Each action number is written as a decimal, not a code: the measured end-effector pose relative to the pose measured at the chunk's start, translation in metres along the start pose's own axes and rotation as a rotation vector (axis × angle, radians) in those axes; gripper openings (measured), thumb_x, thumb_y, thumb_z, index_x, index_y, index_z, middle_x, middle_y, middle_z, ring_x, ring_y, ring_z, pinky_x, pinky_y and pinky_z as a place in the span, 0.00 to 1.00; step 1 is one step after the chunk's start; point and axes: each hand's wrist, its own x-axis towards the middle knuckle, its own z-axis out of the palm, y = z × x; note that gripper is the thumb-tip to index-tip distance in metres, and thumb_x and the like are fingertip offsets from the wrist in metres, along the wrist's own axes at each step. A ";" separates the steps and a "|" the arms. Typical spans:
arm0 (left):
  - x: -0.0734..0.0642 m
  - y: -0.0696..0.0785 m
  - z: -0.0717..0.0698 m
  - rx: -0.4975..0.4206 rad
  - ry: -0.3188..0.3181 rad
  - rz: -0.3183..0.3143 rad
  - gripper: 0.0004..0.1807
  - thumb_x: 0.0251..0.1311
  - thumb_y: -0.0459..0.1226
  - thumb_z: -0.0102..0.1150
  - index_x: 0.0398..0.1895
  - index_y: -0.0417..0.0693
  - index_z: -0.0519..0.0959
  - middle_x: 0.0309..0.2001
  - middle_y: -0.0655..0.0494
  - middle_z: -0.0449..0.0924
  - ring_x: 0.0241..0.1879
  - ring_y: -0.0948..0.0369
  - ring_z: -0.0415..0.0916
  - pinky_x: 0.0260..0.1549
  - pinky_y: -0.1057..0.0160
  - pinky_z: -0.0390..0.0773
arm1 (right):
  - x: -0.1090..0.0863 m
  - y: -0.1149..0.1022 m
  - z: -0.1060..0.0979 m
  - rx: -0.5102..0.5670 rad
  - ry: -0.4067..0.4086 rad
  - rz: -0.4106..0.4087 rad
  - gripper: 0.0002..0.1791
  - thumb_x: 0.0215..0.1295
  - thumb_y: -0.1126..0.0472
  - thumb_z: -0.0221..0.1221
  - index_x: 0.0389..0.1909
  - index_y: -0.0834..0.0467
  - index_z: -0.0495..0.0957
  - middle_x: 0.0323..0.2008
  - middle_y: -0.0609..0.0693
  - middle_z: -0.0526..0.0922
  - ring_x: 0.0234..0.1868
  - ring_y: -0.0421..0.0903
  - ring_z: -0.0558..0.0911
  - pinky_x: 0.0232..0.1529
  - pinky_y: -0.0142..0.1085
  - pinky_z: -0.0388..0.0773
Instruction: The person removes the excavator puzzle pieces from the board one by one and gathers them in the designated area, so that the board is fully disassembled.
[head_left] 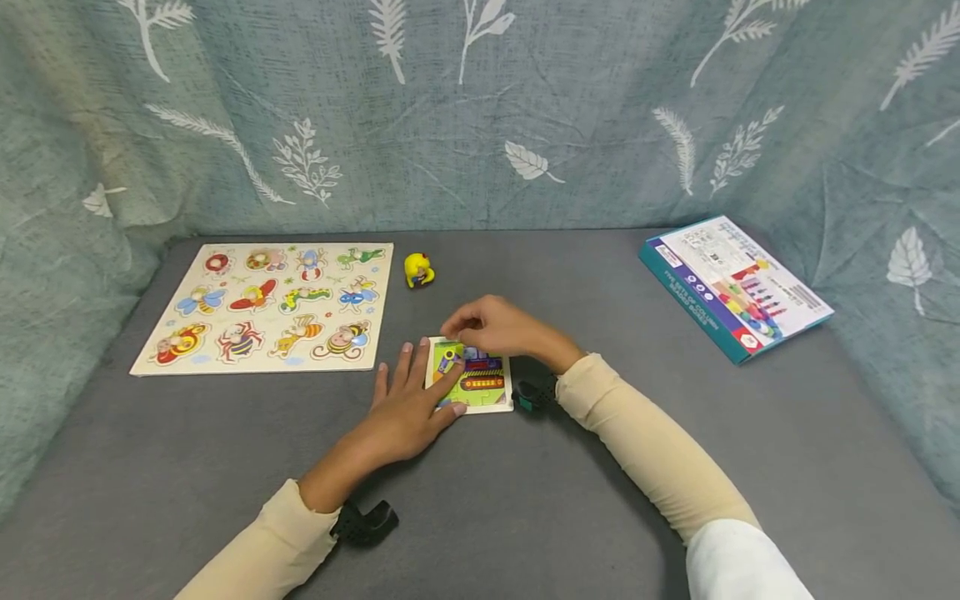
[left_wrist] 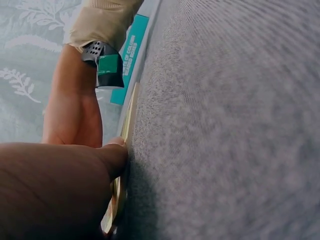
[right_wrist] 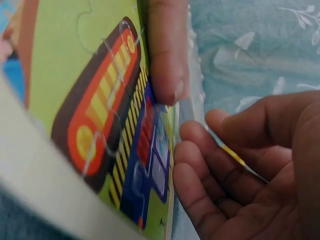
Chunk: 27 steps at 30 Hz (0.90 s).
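A small jigsaw puzzle (head_left: 487, 398) with a pale border lies on the table, showing a construction vehicle with an orange track (right_wrist: 102, 110) on green. My left hand (head_left: 408, 417) rests over its left side with fingers spread, and its thumb (left_wrist: 116, 155) touches the near edge. Just above the puzzle's top edge is my right hand (head_left: 497, 325). In the right wrist view, that hand's thumb and fingers pinch a thin puzzle piece (right_wrist: 233, 156), seen edge-on with a yellow patch. What is printed on its face is hidden.
At the left lies a larger wooden board (head_left: 273, 367) with several insect shapes. A small yellow toy (head_left: 418, 270) sits between that board and the right hand. Toward the back right lies a teal and white box (head_left: 738, 287). A patterned curtain (head_left: 480, 158) hangs behind the grey table (head_left: 540, 500).
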 end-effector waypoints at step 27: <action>0.006 0.007 0.003 -0.013 0.004 -0.036 0.34 0.72 0.57 0.42 0.77 0.58 0.53 0.75 0.37 0.20 0.71 0.40 0.15 0.60 0.32 0.21 | 0.011 -0.002 -0.007 0.030 -0.097 0.023 0.15 0.70 0.68 0.52 0.53 0.65 0.80 0.48 0.54 0.83 0.47 0.44 0.81 0.48 0.35 0.76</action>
